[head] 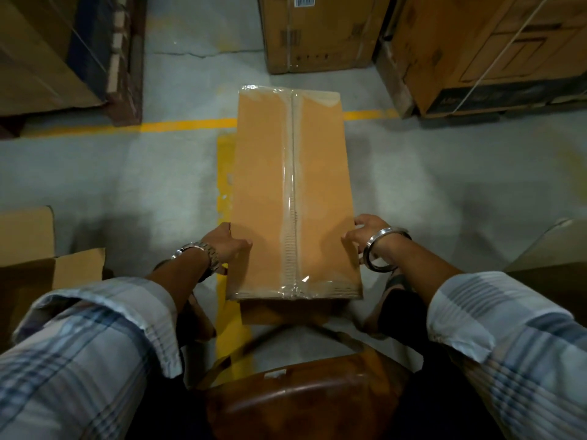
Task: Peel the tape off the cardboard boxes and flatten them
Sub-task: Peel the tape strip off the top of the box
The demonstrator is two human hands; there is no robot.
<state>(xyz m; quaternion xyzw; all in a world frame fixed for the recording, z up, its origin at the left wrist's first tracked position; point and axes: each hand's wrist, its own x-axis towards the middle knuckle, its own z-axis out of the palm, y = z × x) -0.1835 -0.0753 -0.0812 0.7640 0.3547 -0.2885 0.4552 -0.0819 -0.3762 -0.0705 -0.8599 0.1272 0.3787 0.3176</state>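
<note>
A long closed cardboard box [263, 173] stands in front of me on the grey floor, its top facing up. Clear tape [291, 192] runs along the centre seam and across both short ends. My left hand [227, 244] grips the box's left edge near the close end, thumb on top. My right hand [365, 235] grips the right edge opposite it, fingers curled over the side. Both sleeves are rolled back; a watch is on the left wrist and a metal bangle on the right.
An opened cardboard box [47, 268] sits at the left. Another carton [552, 262] is at the right edge. Large stacked cartons [320, 33] and pallets line the back. Yellow floor lines [178, 125] cross under the box. A brown wooden seat [301, 398] is below me.
</note>
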